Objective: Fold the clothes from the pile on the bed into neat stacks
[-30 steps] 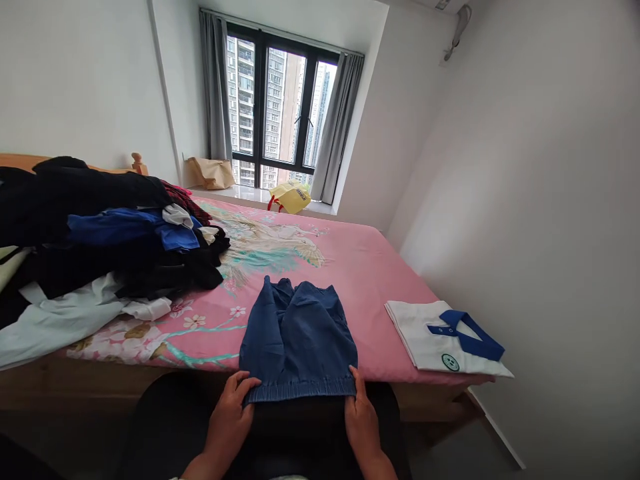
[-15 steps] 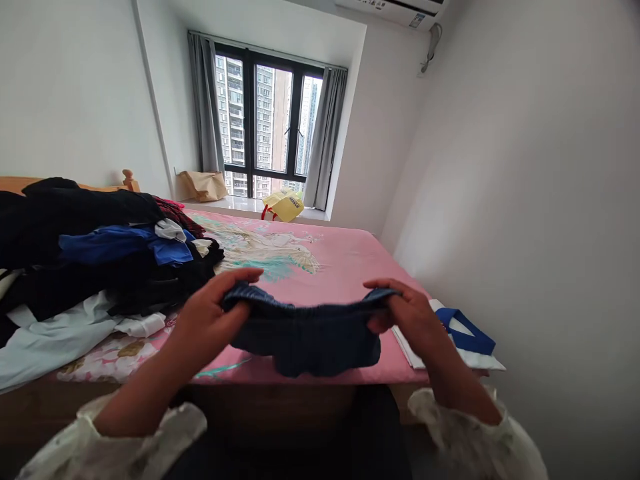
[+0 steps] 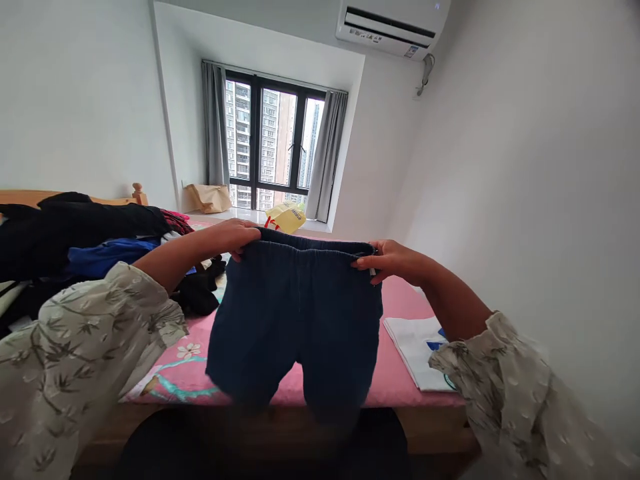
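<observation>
A pair of dark blue elastic-waist shorts (image 3: 300, 313) hangs upright in front of me, legs down, over the near edge of the bed. My left hand (image 3: 237, 237) is closed on the left end of the waistband. On the other end, my right hand (image 3: 387, 260) pinches the waistband, with a small white tag showing by the fingers. The waistband is held stretched between both hands and gapes slightly at the top. The leg ends are dark and blurred at the bottom.
The bed (image 3: 405, 300) has a pink patterned sheet. A heap of clothes (image 3: 115, 223) lies on its left side, and a folded white and blue garment (image 3: 417, 353) on its right. A paper bag (image 3: 210, 198) and a yellow bag (image 3: 286, 217) sit by the window.
Both hands have risen with the shorts, which were bunched low and now hang down at full length. The view has tilted up a little.
</observation>
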Motion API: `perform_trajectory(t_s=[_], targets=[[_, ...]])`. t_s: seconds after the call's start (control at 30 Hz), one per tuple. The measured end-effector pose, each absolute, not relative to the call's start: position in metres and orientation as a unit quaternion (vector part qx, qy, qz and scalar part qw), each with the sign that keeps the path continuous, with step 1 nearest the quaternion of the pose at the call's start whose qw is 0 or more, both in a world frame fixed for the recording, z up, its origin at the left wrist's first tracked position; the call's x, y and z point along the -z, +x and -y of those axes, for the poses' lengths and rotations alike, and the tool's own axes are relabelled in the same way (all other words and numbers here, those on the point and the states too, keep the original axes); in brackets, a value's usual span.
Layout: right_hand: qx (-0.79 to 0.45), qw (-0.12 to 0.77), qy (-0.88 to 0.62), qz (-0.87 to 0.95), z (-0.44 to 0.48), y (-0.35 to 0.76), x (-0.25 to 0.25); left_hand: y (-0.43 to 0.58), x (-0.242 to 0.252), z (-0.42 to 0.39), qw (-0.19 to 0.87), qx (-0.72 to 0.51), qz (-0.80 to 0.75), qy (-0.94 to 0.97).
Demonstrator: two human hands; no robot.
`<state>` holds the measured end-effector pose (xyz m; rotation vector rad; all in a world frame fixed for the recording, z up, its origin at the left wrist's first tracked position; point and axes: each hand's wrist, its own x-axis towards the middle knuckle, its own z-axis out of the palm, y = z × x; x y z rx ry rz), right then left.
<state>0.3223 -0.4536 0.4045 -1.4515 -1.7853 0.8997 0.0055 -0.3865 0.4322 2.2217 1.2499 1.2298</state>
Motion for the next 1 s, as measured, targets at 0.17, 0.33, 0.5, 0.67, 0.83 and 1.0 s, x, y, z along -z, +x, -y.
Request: perform_trajectory(t_s=[0.17,0.33,0.5,0.67,0.83,1.0], targets=[[-0.263,0.302,-0.615,0.679,0.461,0.310,-0.396,-0.014,-0.425,0.384,0.203,-0.162,-0.459,0.850],[-0.283,0.292,-0.612,0.678,0.467,0.313,-0.391,-0.030,-0.407,0.387,0.130,-0.194,-0.422,0.876],[-0.320,0.256,-0.537,0.738,0.481,0.325,-0.392,-0.042,-0.400,0.393,0.061,-0.240,-0.368,0.896],[-0.175,0.257,-0.575,0.757,0.490,0.325,-0.394,-0.046,-0.409,0.397,0.080,-0.195,-0.357,0.910],[-0.113,0.350,-0.503,0.783,0.499,0.317,-0.399,-0.045,-0.416,0.404,0.010,-0.307,-0.371,0.876],[-0.270,0.450,-0.475,0.707,0.508,0.314,-0.398,-0.050,-0.413,0.416,0.088,-0.381,-0.383,0.837]])
